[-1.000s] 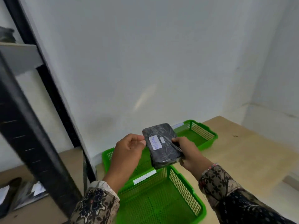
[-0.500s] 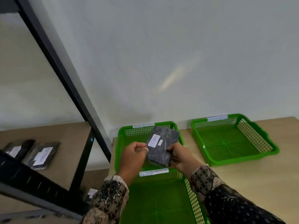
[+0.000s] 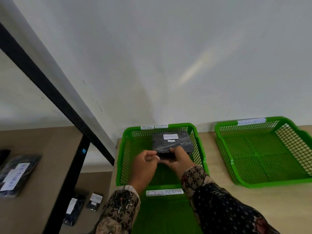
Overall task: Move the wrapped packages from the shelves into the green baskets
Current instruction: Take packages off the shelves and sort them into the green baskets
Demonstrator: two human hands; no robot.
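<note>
A dark wrapped package [image 3: 172, 143] with a white label lies low inside the middle green basket [image 3: 122, 154], near its back wall. My right hand [image 3: 179, 160] grips the package's near edge. My left hand [image 3: 145, 163] is beside it with fingers curled at the same edge; whether it still holds the package is unclear. A second green basket [image 3: 224, 142] sits to the right with nothing in it. A third green basket [image 3: 167, 215] lies nearest me, partly hidden by my arms. More wrapped packages [image 3: 16, 174] lie on the shelf at left.
A black metal shelf frame [image 3: 55, 97] slants across the left. Lower shelves hold two small labelled packages [image 3: 94, 200]. The baskets stand on a light wooden table [image 3: 214, 166] against a white wall. White labels reading RETURN and OVERDUE mark the basket rims.
The package has gone down from above the basket rim into the middle basket, both hands moving forward and down with it. My head has tilted, showing more shelf.
</note>
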